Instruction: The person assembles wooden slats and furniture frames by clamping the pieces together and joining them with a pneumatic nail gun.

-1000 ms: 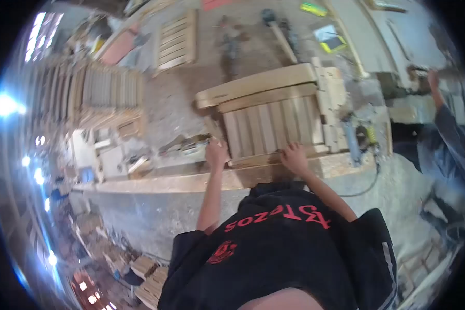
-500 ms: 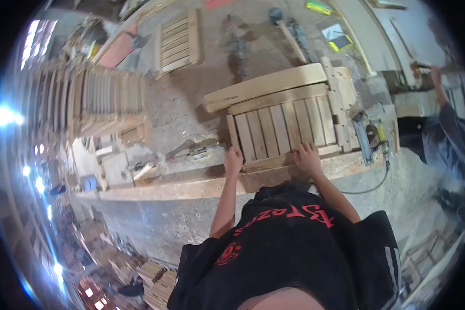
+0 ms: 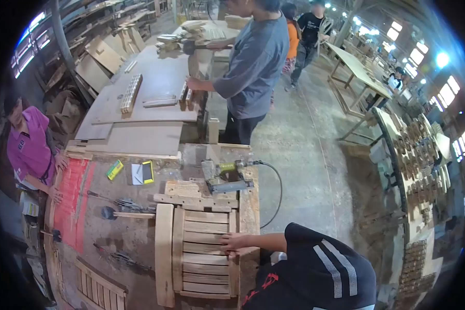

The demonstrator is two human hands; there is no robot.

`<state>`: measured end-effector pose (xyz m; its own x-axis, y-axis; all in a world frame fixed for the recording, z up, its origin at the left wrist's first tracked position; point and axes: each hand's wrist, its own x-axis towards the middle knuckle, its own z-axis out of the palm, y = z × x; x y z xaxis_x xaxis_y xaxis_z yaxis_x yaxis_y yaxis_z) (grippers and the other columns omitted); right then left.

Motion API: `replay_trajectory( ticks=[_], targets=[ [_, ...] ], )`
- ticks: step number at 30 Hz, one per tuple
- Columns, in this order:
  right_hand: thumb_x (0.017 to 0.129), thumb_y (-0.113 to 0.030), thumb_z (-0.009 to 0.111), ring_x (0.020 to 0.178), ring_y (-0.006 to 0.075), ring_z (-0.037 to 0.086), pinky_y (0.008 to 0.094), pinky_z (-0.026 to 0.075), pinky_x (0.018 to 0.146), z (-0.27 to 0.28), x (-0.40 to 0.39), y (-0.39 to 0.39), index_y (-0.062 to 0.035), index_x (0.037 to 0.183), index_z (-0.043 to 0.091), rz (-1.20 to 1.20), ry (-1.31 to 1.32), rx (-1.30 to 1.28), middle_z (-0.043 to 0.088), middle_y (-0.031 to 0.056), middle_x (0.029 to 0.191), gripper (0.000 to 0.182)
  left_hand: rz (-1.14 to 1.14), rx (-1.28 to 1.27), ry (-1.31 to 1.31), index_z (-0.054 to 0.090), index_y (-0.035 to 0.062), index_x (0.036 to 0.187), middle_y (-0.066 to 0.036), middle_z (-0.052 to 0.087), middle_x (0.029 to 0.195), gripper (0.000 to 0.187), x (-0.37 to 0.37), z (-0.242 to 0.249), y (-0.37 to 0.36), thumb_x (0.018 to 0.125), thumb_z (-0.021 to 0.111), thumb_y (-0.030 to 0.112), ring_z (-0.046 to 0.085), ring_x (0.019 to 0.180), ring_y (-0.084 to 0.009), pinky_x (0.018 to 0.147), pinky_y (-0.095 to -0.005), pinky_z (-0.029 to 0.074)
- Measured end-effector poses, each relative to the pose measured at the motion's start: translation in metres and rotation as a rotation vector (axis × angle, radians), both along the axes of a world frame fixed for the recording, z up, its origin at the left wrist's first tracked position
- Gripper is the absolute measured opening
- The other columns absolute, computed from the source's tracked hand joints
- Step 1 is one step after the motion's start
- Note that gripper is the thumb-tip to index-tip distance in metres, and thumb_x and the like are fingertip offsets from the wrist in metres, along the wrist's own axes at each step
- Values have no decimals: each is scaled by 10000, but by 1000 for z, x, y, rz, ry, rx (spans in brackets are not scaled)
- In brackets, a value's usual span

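My right hand [image 3: 236, 243] lies on a slatted wooden panel [image 3: 205, 259], its fingers stretched over the slats near the right-hand rail. My left hand is out of view. A thick wooden board [image 3: 165, 253] stands along the panel's left side. Beyond the panel's top end lie wooden blocks with holes [image 3: 191, 200]. A nail gun [image 3: 227, 178] with a hose rests on the bench just past them. To the left, a mallet [image 3: 126, 214] points its handle at the board.
Left of the mallet is a red sheet [image 3: 71, 201], with a person in purple [image 3: 31, 144] beside it. A second slatted panel [image 3: 101, 287] lies at lower left. Another person in a grey shirt [image 3: 258, 62] works at the far table [image 3: 119, 137]. An air hose [image 3: 280, 194] hangs past the bench edge.
My view has swung to the right and up, bringing the far table and people into sight. The left hand has left the view. The right hand has shifted from the rail onto the slats.
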<state>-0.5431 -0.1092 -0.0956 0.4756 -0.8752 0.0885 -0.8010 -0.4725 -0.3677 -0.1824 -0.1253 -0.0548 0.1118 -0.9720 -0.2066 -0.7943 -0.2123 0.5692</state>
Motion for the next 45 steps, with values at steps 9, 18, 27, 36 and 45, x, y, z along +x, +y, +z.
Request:
replay_trajectory(
  ticks=[9, 18, 27, 36, 45],
  targets=[
    [761, -279, 591, 949, 290, 496, 392, 460, 805, 13, 2, 1, -136, 946, 532, 12, 2, -105, 492, 94, 999, 241, -66, -55, 0, 651, -57, 1011, -189, 677, 901, 290, 2, 13, -68, 925, 479, 160, 642, 783, -295, 714, -400, 501],
    [834, -307, 562, 889, 288, 516, 399, 478, 751, 10, 4, 3, -122, 888, 546, 2, -62, -180, 515, 102, 935, 194, -98, -86, 0, 655, -45, 997, -189, 675, 891, 282, 43, 26, -105, 921, 486, 168, 642, 779, -299, 712, -405, 499],
    [808, -281, 584, 812, 269, 515, 394, 467, 692, 18, 6, 3, -110, 820, 556, -33, -72, -200, 508, 80, 816, 174, -140, -65, -38, 658, -34, 983, -189, 674, 881, 274, 56, 32, -90, 917, 493, 175, 641, 775, -304, 709, -410, 498],
    [751, -288, 620, 835, 306, 534, 433, 462, 714, 17, 7, 12, -101, 774, 567, -69, -127, -218, 533, 107, 838, 196, -320, -77, -62, 661, -22, 968, -189, 672, 871, 267, 34, 18, -61, 913, 500, 183, 640, 771, -309, 707, -415, 497],
    [728, -389, 658, 933, 322, 517, 442, 447, 785, 8, 15, 14, -82, 815, 584, -74, -26, -132, 551, 130, 872, 327, -454, -65, -62, 665, -10, 954, -189, 670, 862, 260, 31, 7, -41, 909, 507, 191, 639, 767, -314, 704, -420, 496]
  ],
)
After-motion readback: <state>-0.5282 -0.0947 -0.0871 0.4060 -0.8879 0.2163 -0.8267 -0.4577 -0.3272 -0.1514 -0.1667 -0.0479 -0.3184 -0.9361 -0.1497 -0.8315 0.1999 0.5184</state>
